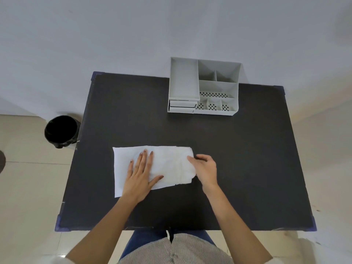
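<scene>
A white cloth lies folded flat on the black table, a little left of the middle and towards the near edge. My left hand rests palm down on the cloth's left half with its fingers straight and spread. My right hand is at the cloth's right edge, where its curled fingers and thumb pinch that edge.
A grey plastic desk organiser with several open compartments and small drawers stands at the table's far edge. A black bin stands on the tiled floor left of the table. A pale wall rises behind the table.
</scene>
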